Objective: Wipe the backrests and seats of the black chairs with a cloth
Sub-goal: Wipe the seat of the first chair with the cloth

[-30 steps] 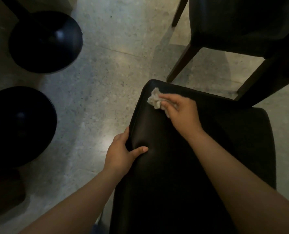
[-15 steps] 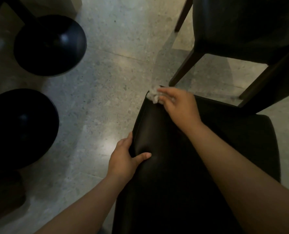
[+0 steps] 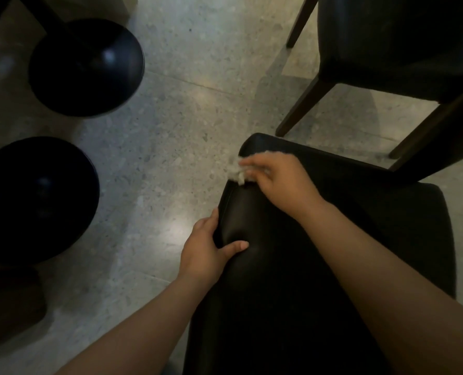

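A: Lighting?
B: Dim, warm. Pale glare patch on floor (image 3: 176, 228); black chair (image 3: 279, 293) almost without detail, soft shadows around it.
A: Sharpness?
B: Moving cloth (image 3: 237, 170) blurred; edges bowed, corners dark.

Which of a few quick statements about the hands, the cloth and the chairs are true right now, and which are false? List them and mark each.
1. The right hand holds the cloth on the near chair, close to its far left corner. True.
2. The left hand hangs free of the near chair. False: it grips the left edge, thumb on top.
3. A second chair stands at upper right. True.
4. The cloth lies on the floor. False: it is under the right hand's fingers, on the chair.
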A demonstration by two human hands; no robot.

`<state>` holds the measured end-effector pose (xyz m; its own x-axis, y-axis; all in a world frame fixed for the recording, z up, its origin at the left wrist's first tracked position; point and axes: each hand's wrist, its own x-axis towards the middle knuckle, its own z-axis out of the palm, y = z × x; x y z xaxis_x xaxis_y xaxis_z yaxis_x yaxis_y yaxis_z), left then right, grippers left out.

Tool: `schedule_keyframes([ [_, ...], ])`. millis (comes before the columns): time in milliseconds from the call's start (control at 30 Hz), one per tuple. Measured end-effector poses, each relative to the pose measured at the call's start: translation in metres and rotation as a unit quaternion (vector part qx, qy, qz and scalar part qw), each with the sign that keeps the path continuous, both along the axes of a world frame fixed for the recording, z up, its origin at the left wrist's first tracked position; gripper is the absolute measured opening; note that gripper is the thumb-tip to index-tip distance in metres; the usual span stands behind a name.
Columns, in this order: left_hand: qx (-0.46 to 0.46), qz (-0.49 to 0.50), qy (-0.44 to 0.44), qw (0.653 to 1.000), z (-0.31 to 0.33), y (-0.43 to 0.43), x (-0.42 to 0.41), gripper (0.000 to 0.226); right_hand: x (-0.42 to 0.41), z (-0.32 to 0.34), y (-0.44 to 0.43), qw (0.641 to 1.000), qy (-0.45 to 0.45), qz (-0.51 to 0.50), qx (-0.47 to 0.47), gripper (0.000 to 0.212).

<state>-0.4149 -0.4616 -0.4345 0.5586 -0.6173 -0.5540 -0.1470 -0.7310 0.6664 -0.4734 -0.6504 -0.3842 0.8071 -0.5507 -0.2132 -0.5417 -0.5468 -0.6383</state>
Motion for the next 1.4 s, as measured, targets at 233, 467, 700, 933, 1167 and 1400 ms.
schedule_keyframes([
  [233,-0.001,-0.005,-0.001,1.0,-0.002,0.002,0.001,0.093,0.027,-0.026,0.011,0.997,0.05,-0.04,-0.049,0.03],
  [467,-0.044,0.03,0.055,0.997,0.008,0.022,0.002,0.078,0.013,-0.002,0.015,1.0,0.013,-0.007,-0.016,0.031],
  [700,-0.023,0.013,0.053,0.998,0.004,0.034,0.005,0.073,0.01,-0.016,0.032,0.998,0.03,-0.042,-0.04,0.031],
  [933,-0.012,-0.009,0.04,0.999,0.0,0.029,0.006,0.066,-0.017,0.001,0.039,0.995,-0.017,-0.097,-0.013,0.032],
  [1167,-0.024,0.002,0.051,0.998,-0.005,0.03,0.004,0.065,-0.012,-0.014,0.036,0.987,0.015,-0.153,-0.035,0.035],
  [1400,-0.036,0.019,0.058,0.997,-0.005,0.03,0.002,0.063,-0.032,0.005,0.059,0.998,0.01,-0.044,0.033,0.032],
])
